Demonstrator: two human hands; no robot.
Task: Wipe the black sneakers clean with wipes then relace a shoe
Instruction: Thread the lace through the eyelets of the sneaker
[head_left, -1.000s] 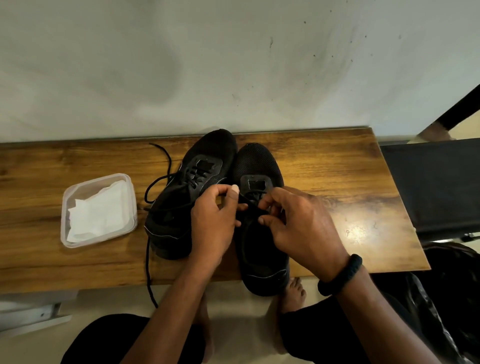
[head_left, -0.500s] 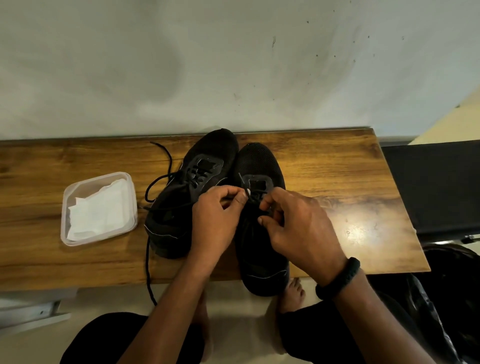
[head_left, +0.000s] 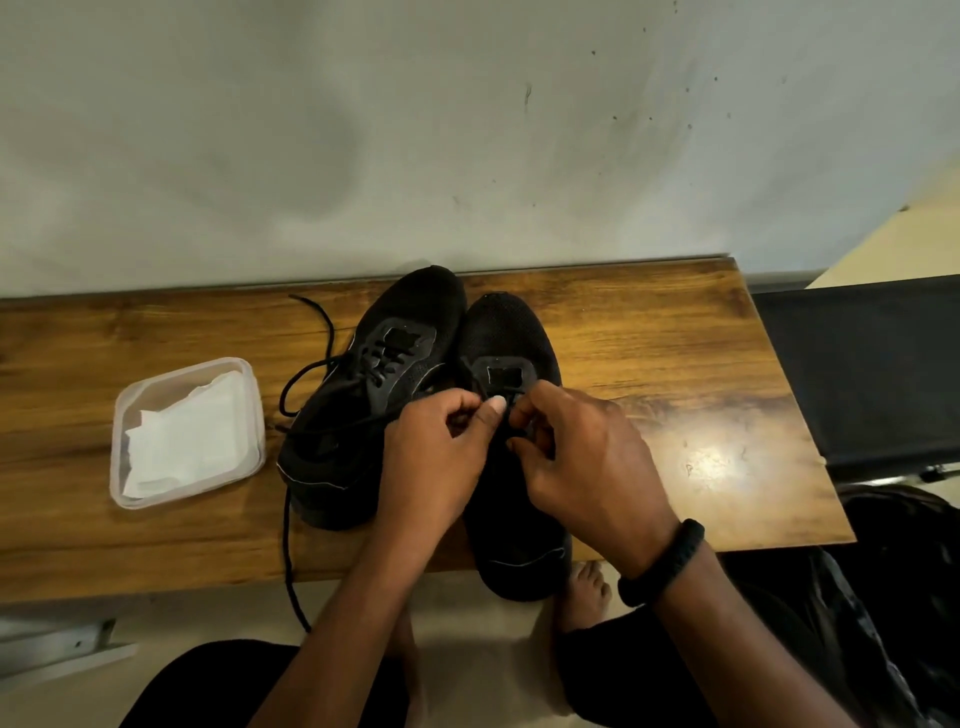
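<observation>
Two black sneakers sit side by side on the wooden bench (head_left: 649, 332), toes toward the wall, and the right sneaker (head_left: 511, 338) overhangs the bench's near edge with its heel. Over that sneaker's lacing, the left hand (head_left: 436, 457) and right hand (head_left: 587, 462) each pinch its black lace between thumb and fingers, knuckles nearly touching. The left sneaker (head_left: 374, 374) trails a loose lace (head_left: 287, 545) off the bench's near edge, and a clear tub (head_left: 124, 415) of white wipes (head_left: 187, 436) rests just left of it.
</observation>
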